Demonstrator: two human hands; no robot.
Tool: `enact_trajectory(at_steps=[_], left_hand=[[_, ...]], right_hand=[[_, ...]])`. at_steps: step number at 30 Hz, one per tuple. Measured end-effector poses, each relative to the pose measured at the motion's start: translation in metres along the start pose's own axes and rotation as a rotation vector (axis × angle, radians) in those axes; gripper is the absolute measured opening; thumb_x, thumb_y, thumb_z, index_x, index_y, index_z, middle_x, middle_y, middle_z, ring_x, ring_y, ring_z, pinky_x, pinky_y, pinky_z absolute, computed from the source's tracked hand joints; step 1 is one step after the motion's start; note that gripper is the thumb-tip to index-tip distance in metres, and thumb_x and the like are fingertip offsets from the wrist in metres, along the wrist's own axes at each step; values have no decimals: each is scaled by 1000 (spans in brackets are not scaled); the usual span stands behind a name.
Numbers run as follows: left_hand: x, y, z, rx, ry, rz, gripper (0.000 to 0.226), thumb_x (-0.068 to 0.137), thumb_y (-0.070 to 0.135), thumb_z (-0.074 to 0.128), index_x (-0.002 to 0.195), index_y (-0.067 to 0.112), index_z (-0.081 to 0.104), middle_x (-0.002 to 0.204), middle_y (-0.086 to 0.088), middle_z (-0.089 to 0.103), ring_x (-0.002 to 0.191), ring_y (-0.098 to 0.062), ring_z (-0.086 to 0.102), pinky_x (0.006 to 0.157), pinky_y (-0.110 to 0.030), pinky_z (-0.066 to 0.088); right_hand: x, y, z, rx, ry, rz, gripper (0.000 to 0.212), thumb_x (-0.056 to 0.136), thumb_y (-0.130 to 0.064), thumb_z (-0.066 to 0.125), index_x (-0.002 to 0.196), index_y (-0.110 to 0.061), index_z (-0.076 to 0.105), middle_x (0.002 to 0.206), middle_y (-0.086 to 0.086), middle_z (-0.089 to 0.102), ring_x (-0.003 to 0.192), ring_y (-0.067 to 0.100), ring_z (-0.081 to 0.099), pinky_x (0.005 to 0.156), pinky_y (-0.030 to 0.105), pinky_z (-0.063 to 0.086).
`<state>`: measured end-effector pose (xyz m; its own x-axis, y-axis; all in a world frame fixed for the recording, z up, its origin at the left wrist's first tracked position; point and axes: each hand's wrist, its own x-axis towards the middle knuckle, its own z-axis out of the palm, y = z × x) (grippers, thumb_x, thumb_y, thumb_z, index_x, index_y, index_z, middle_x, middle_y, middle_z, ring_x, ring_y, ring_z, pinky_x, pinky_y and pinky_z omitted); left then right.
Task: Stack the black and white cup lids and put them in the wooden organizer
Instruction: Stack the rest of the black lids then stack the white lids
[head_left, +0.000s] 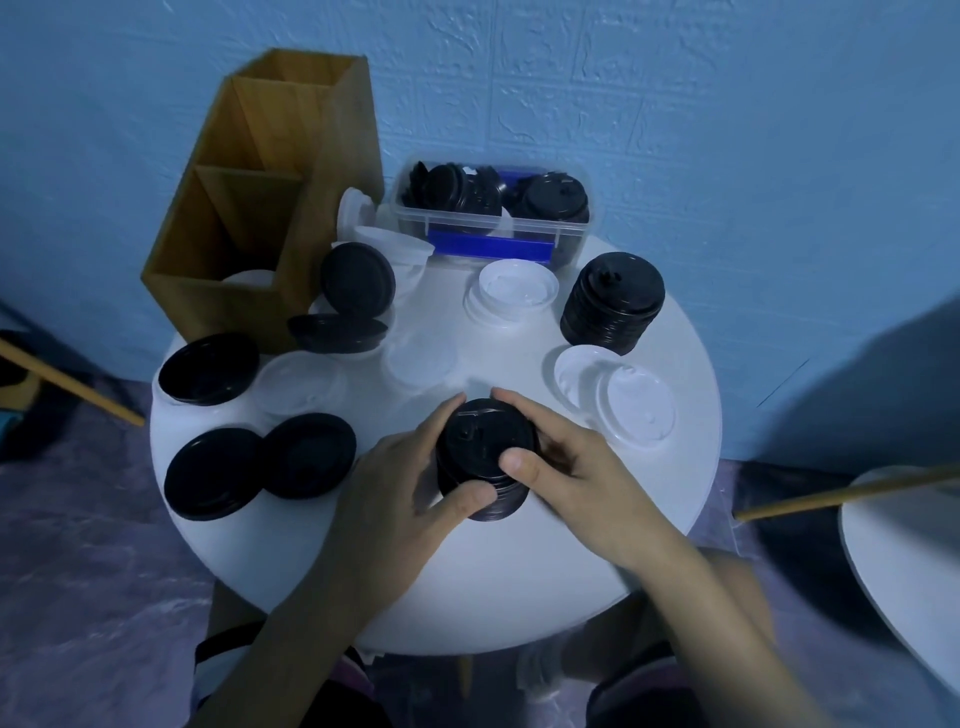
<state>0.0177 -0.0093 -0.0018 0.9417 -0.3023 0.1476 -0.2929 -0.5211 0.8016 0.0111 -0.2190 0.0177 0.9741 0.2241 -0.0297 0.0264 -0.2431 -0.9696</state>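
A stack of black lids (483, 447) stands at the middle front of the round white table (519, 582). My left hand (400, 493) grips its left side, thumb curled round the front. My right hand (566, 467) grips its right side, thumb on the top lid. A second, taller stack of black lids (613, 306) stands at the back right. Loose black lids (260, 465) and white lids (613, 397) lie scattered about the table. The wooden organizer (265, 192) stands at the back left, with white lids (249, 278) in its front compartment.
A clear plastic box (493, 208) with several black lids sits at the back against the blue wall. More white lids (511, 288) lie in front of it. Another white table edge (904, 582) shows at the right. Wooden legs stick out on both sides.
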Motion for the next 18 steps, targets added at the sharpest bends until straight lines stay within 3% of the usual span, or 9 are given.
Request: enact_trajectory(at_steps=[3,8,11,14,16,18], left_hand=[[3,0,0,-7,-6,-20,74,80,67,58,148,45,39,124,22,64,119,-6,59,96,-44,51],[4,5,-3,35,-21,-16,78,78,73,56,148,45,38,120,31,61,118,-4,57,98,-41,50],[-1,11,-5,107,-5,-14,81,76,75,51,150,46,36,110,51,47,113,13,48,97,-15,41],[-13,20,-13,150,113,-6,76,80,69,50,148,34,47,117,43,48,111,13,45,90,0,32],[-22,19,-23,253,260,83,62,89,58,53,139,22,61,120,20,63,110,2,54,93,-9,39],[-28,9,-35,494,367,175,50,94,48,57,128,13,69,119,2,71,110,-18,62,96,-30,48]], right_hand=[[0,1,-2,-29,-26,11,56,93,-43,65,145,-35,47,134,-16,65,129,4,57,112,30,43],[-1,-1,-4,-87,-52,22,58,89,-57,61,144,-47,44,136,-19,62,131,4,54,115,39,40],[-3,-1,-4,-73,-65,20,63,87,-52,68,146,-43,45,136,-15,63,130,8,56,115,41,41],[-7,0,-2,-52,-53,17,73,82,-44,77,148,-37,46,134,-14,64,129,8,58,113,40,44],[-8,0,-1,-49,-40,13,72,83,-39,81,147,-37,47,132,-15,66,127,8,59,112,38,43],[-9,0,0,-47,-30,14,71,83,-36,80,146,-37,47,131,-17,66,127,5,59,112,34,42]])
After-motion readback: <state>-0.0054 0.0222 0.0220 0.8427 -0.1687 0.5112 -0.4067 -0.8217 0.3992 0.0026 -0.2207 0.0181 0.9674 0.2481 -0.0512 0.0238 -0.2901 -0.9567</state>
